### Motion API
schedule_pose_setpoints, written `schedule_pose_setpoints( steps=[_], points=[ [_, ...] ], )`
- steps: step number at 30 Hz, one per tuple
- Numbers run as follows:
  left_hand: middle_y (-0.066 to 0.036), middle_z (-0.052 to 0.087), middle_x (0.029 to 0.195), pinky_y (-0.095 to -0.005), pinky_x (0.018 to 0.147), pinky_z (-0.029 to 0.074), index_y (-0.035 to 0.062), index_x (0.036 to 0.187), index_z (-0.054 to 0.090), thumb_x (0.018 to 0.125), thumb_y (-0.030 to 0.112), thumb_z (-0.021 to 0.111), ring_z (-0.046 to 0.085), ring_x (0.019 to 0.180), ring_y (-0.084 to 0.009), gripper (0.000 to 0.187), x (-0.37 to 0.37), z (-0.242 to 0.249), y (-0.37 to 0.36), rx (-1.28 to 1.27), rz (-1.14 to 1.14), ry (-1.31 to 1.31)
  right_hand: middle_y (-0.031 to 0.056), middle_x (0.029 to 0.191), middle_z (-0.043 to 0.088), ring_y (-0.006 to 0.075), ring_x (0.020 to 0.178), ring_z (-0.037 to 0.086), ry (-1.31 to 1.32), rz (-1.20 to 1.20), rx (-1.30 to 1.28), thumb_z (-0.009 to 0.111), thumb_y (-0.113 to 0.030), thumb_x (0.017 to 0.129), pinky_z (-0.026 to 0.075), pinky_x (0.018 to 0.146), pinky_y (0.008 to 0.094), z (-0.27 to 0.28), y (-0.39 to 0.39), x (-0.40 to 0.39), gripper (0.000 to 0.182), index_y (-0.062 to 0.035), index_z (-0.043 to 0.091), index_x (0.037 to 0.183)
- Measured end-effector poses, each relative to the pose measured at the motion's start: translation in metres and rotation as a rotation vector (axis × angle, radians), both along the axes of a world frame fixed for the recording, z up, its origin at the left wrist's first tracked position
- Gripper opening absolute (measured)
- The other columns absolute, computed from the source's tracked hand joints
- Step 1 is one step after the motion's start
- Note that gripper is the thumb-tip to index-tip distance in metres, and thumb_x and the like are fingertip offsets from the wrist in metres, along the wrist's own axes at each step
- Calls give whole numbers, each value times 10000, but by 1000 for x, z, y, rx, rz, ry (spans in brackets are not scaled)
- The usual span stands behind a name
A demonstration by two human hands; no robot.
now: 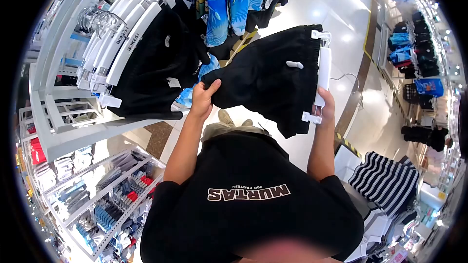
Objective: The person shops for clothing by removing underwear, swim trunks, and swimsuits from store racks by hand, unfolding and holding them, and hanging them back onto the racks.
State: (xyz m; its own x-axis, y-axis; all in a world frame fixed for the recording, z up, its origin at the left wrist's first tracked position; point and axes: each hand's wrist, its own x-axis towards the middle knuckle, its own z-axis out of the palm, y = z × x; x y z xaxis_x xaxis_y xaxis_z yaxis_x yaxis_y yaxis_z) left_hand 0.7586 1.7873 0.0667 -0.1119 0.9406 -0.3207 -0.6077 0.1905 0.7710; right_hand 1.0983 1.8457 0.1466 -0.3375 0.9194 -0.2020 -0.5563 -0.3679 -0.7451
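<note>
A pair of black shorts point(268, 70) is stretched sideways in front of my chest. The waistband faces right and is clipped to a white hanger point(323, 63) at both ends; a small white tag point(294, 64) shows on the fabric. My left hand point(202, 98) pinches the lower end of the shorts, thumb on top. Closed around the hanger near its lower clip point(312, 117) is my right hand point(326, 104), its fingers partly hidden behind the bar. The hanger's metal hook point(348, 77) points right, away from the cloth.
On the left, a white rack point(48, 117) carries black garments point(156, 63) on several white hangers point(117, 44). Blue patterned clothes point(229, 5) hang ahead. Low at left stands a bin of folded items point(107, 204). A striped garment point(385, 180) lies at right.
</note>
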Motion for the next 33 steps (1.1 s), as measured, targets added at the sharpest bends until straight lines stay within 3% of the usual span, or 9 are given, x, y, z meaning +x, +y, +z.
schedule_pose_setpoints(
  steps=[6, 10, 13, 17, 20, 23, 27, 28, 33],
  points=[
    [-129, 684, 1061, -288, 848, 521, -69, 1109, 624, 882, 177, 715, 658, 920, -165, 347, -11, -20, 10, -155, -29, 266, 69, 929, 642, 68, 634, 634, -195, -65, -8, 580, -264, 919, 478, 447, 162, -1, 5, -51, 441, 13, 499, 1252],
    [-173, 626, 1171, -334, 901, 488, -64, 1251, 538, 874, 232, 705, 626, 1024, -229, 508, -9, -63, 4, -42, -28, 692, 58, 990, 590, 107, 898, 579, -161, 30, -19, 589, -280, 922, 514, 752, 251, -4, 2, -91, 357, -12, 548, 1156],
    [-175, 487, 1347, -393, 986, 428, -26, 1308, 499, 858, 262, 714, 574, 1114, -291, 576, -5, -44, -4, 44, 74, 992, 12, 921, 548, 89, 843, 519, -272, 55, 5, 602, -311, 924, 437, 737, 235, -19, 2, -124, 299, -50, 566, 1067],
    [-116, 571, 1273, -330, 965, 438, 9, 1275, 542, 920, 277, 664, 555, 1150, -197, 461, -4, 6, 2, 138, -174, 440, 20, 959, 548, 111, 878, 535, -325, 109, 62, 568, -280, 961, 460, 835, 275, -31, -6, -160, 279, -61, 536, 1131],
    [-127, 555, 1261, -278, 973, 418, -12, 1355, 447, 941, 328, 637, 533, 1150, -164, 569, -7, 17, 12, 74, -321, 107, 33, 955, 550, 121, 850, 554, -524, 208, 197, 581, -238, 964, 468, 737, 260, -41, -14, -180, 327, -23, 549, 1208],
    [-95, 556, 1190, -270, 961, 406, 3, 1383, 418, 937, 294, 634, 526, 1121, -147, 574, -18, 29, 13, 162, -441, 137, 75, 959, 516, 150, 839, 538, -821, 236, 673, 585, -149, 953, 449, 734, 262, -31, -16, -189, 340, -27, 564, 1269],
    [-24, 539, 1241, -262, 954, 391, 32, 1426, 408, 897, 214, 653, 498, 1124, -116, 610, -27, 39, 3, -84, -316, -140, 66, 917, 576, 137, 791, 566, -789, 328, 694, 643, -104, 910, 461, 699, 258, -18, -8, -188, 252, -22, 636, 1147],
    [-127, 546, 1226, -298, 905, 511, 20, 1433, 370, 891, 129, 585, 583, 1105, -172, 593, -28, 34, 0, -56, -263, -108, 34, 845, 603, 111, 752, 574, -751, 257, 566, 670, -111, 896, 468, 676, 254, -28, -8, -190, 189, -17, 660, 1060],
    [-112, 517, 1261, -301, 987, 429, 15, 1435, 371, 845, 60, 566, 533, 1144, -172, 622, -23, 36, -10, 93, -278, 59, 7, 740, 553, 70, 673, 507, -768, 179, 374, 737, -151, 854, 423, 592, 228, -33, 3, -195, 235, -9, 553, 884]
  ],
)
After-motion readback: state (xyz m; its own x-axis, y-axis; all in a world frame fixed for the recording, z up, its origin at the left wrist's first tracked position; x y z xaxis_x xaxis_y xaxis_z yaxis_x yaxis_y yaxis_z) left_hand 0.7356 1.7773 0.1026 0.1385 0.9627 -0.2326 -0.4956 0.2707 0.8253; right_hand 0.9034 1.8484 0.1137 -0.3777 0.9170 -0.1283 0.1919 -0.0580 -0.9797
